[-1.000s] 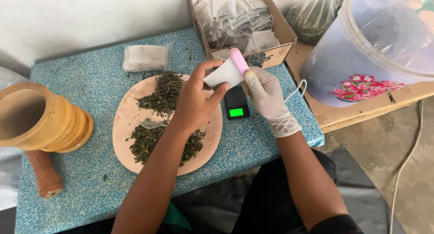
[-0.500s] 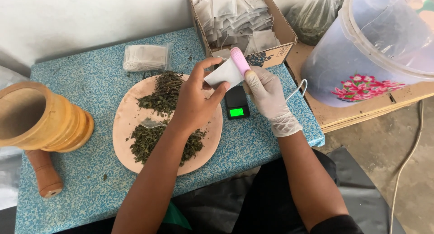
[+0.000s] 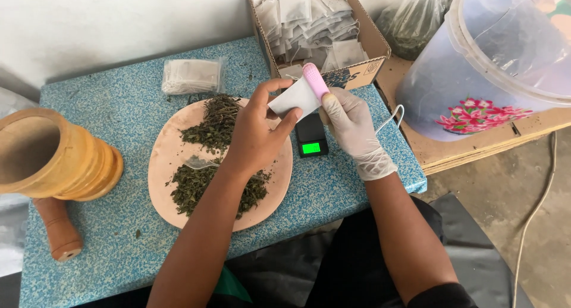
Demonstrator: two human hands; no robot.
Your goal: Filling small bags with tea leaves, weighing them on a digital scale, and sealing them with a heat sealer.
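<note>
Hands raised together over the right edge of the plate (image 3: 172, 183). Left hand (image 3: 253, 138), bare, pinched by thumb and fingers on a small white sachet (image 3: 292, 99) of thin, paper-like material, roughly square, held tilted. Right hand (image 3: 351, 126), in a thin white glove wrinkled at the cuff, closed around a pink sealer (image 3: 315, 81), a slim rounded stick pressed against the upper right edge of the sachet. White cord (image 3: 389, 119) looping from under the gloved hand.

Directly below the sachet: small black pocket scale (image 3: 310, 143), rectangular, with lit green display. Plate round, flat, pale pink, matt, carrying two loose heaps of dried green herb (image 3: 205, 126), coarse and stringy. Clear plastic packet (image 3: 193, 76) of white sachets lying flat behind the plate. Open cardboard box (image 3: 375, 49) at the far right corner, filled with stacked white sachets. Turned wooden mortar (image 3: 56, 159) at the left, ribbed and glossy, with reddish pestle (image 3: 56, 228) just beside its base.

Surface: low table (image 3: 119, 112) covered in speckled blue and white, fine-grained pattern. Plain pale wall behind. Translucent plastic bucket (image 3: 493, 70) with red flower print at the right, on a brown board. Grey concrete floor at lower right.
</note>
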